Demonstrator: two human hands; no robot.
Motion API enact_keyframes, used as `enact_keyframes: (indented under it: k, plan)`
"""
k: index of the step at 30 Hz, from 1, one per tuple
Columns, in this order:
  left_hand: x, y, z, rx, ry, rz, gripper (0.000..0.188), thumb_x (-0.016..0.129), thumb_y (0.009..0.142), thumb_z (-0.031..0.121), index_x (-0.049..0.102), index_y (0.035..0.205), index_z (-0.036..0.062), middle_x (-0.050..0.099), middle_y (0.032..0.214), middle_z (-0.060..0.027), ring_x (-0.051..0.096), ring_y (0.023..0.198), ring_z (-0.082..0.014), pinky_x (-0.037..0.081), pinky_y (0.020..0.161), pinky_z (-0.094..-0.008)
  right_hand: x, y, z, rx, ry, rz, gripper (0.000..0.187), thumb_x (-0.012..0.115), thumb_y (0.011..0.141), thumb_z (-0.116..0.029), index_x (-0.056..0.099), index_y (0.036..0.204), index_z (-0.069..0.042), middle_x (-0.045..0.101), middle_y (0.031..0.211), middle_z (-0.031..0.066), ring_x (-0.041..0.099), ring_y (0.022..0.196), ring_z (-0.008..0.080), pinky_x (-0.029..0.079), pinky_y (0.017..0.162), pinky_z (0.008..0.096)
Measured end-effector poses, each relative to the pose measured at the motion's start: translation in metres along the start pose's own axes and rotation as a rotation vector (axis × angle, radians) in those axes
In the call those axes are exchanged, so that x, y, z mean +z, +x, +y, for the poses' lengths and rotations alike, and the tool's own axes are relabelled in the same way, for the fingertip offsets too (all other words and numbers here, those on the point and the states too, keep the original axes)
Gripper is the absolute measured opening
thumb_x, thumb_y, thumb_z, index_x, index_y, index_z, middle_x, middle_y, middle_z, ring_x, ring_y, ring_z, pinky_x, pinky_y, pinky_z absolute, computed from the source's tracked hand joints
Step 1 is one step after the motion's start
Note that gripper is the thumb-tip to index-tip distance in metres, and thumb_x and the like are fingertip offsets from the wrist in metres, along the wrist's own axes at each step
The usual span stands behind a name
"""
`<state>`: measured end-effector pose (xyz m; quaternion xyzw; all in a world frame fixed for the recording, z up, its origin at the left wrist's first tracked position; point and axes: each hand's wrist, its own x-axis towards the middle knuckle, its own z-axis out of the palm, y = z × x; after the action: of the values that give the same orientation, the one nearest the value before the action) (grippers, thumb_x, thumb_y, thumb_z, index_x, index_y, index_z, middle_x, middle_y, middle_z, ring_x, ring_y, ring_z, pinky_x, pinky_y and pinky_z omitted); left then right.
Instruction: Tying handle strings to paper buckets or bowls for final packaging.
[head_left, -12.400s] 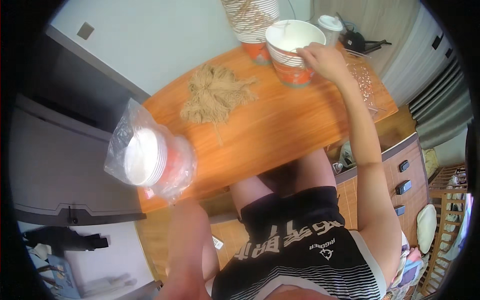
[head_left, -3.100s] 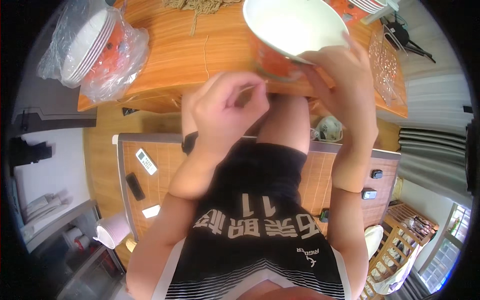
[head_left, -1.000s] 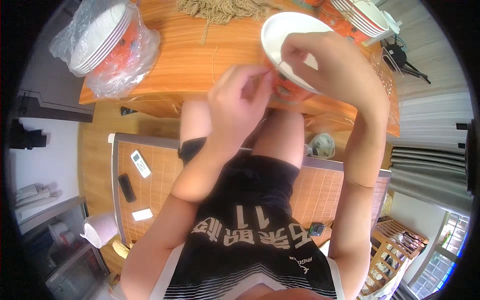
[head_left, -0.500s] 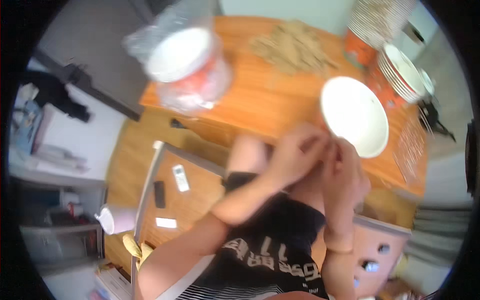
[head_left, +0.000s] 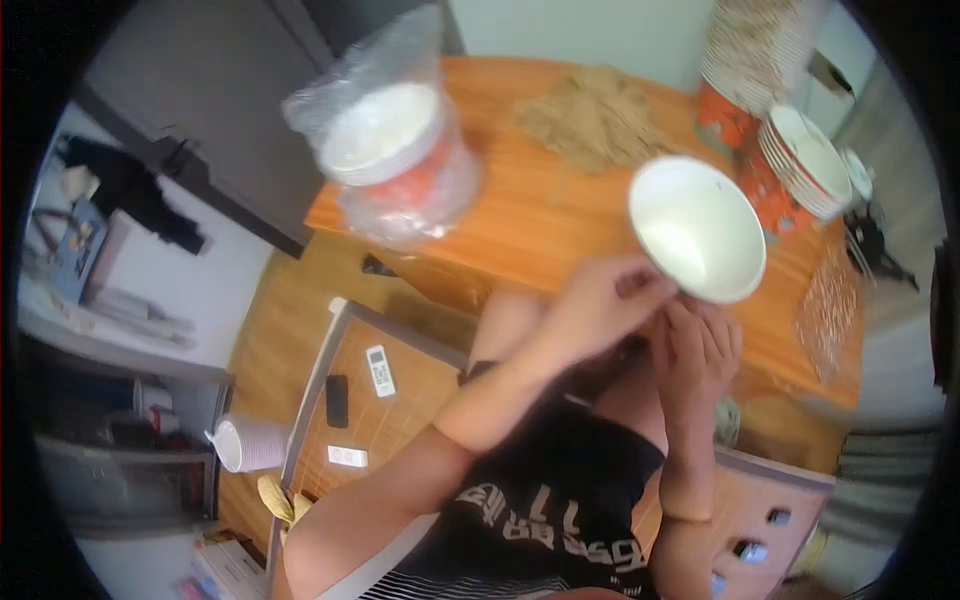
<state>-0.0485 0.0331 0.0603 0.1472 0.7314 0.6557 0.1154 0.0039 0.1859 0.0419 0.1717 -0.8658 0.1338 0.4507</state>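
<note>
A white paper bowl [head_left: 697, 225] is tilted in front of me at the table's near side, its open mouth facing me. My left hand [head_left: 612, 305] is closed at the bowl's near rim, thumb and fingers pinched there. Close beside it, my right hand [head_left: 697, 345] has its fingers curled against the bowl's near underside. The fingertips of the right hand are partly hidden, and the bowl's outer wall is mostly out of sight.
On the wooden table [head_left: 540, 215] stand bagged paper bowls [head_left: 400, 165], a crumpled brown cloth [head_left: 595, 118], a tall bowl stack [head_left: 745, 75] and a shorter stack [head_left: 805, 165]. A clear plastic wrapper [head_left: 828, 310] lies right. Behind my left arm, a low board holds a remote [head_left: 381, 371] and a black phone-like slab [head_left: 337, 401].
The bowl has tilted and shifted slightly toward me relative to the table. Both hands stay close together at its near rim. The whole view has shifted a little.
</note>
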Motion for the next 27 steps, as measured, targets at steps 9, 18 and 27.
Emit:
enact_keyframes:
  k: [9, 18, 27]
  plan:
    - [-0.009, 0.001, -0.009, 0.146, 0.106, 0.121, 0.014, 0.069, 0.097, 0.009, 0.073, 0.108, 0.0001, 0.071, 0.085, 0.0018, 0.051, 0.068, 0.0011, 0.04, 0.061, -0.0159, 0.009, -0.007, -0.011, 0.381, 0.382, -0.121, 0.015, 0.073, 0.087, -0.008, 0.071, 0.101, -0.006, 0.068, 0.084, 0.0043, 0.067, 0.087, 0.0231, 0.051, 0.083, 0.0363]
    - [-0.01, -0.006, -0.009, 0.083, -0.141, 0.062, 0.01, 0.064, 0.101, 0.011, 0.063, 0.105, 0.002, 0.075, 0.09, -0.0036, 0.052, 0.064, -0.0014, 0.039, 0.055, -0.017, 0.046, -0.036, -0.05, 1.193, 1.801, 0.024, 0.039, 0.041, 0.111, -0.029, 0.05, 0.139, -0.004, 0.056, 0.141, 0.0111, 0.059, 0.122, 0.0199, 0.046, 0.101, 0.0348]
    - [-0.015, -0.011, -0.002, 0.03, -0.079, -0.003, 0.011, 0.064, 0.101, 0.011, 0.065, 0.105, 0.0006, 0.068, 0.082, 0.0009, 0.056, 0.071, -0.0036, 0.044, 0.065, -0.0186, 0.053, -0.008, -0.054, 1.335, 2.158, 0.258, 0.032, 0.048, 0.108, -0.028, 0.055, 0.134, -0.009, 0.06, 0.12, 0.0027, 0.056, 0.111, 0.0152, 0.042, 0.099, 0.0352]
